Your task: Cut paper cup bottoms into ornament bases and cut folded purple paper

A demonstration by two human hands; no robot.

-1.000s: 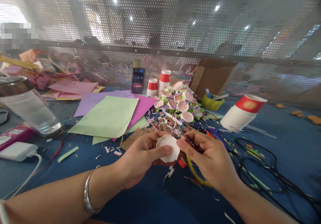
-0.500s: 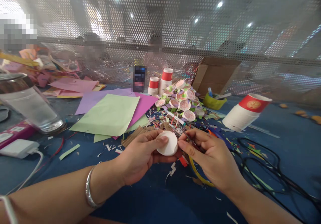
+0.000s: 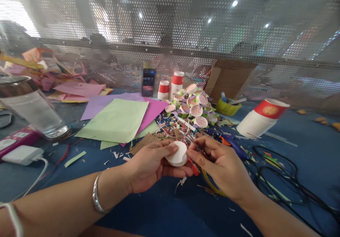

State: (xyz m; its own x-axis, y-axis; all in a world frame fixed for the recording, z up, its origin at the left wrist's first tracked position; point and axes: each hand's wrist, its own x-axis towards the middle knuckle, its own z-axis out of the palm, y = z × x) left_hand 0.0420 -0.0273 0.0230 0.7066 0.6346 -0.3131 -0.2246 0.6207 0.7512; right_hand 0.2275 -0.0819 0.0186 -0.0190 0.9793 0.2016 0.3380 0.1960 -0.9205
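Note:
My left hand [image 3: 148,166] pinches a round white paper cup bottom [image 3: 177,155] between thumb and fingers, its flat face turned up. A small curved flap or seam shows at the right side of the disc. In my right hand [image 3: 216,164] are slim dark metal tweezers [image 3: 198,145], held with fingers closed and pointing up and left. Its thumb and fingertip are right beside the disc's edge; whether they touch it is hard to tell. Beyond the hands lies a heap of cup bottoms [image 3: 196,110] with pink grid patterns and green and purple paper bits.
Green paper sheets [image 3: 114,120] lie left of the heap, with paper scraps [image 3: 172,127] before it. Stacked red-and-white cups [image 3: 261,118] lean at right, near black cables [image 3: 287,180]. A glass [image 3: 39,113] and a white charger [image 3: 22,155] are at left. A perforated metal screen [image 3: 186,35] stands behind.
The disc has tilted in my left hand, and the fingers beneath it are more extended. My right hand's fingertips have drawn slightly off its edge, with the tweezers still held. The view has shifted slightly.

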